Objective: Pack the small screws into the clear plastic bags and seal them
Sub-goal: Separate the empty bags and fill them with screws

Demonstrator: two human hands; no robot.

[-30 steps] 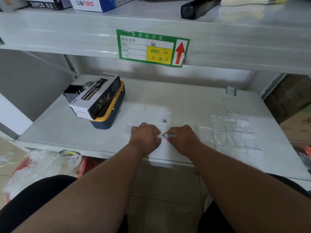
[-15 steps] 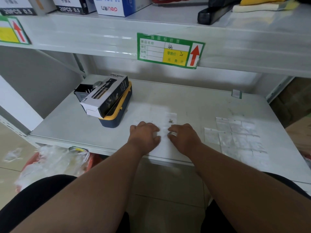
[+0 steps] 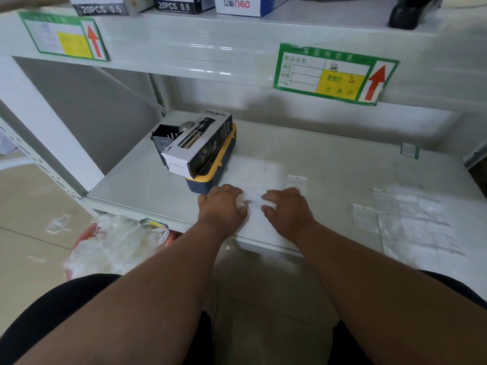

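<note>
Clear plastic bags [image 3: 411, 219] lay spread flat in overlapping rows on the white shelf [image 3: 329, 159], well to the right of the blue and yellow case [image 3: 210, 180]. One more small bag [image 3: 254, 197] lay just right of that case, between the two hands; blur hid whether any screws were in it. The left hand [image 3: 222, 206] rested knuckles-up right in front of the case, fingers curled down onto the bag's left edge. The right hand [image 3: 288, 209] sat a little farther from the case, fingers bent onto the bag's right edge. Whether either hand truly pinched the plastic could not be told. A spray bottle box [image 3: 196, 146] lay tilted on top of the case.
</note>
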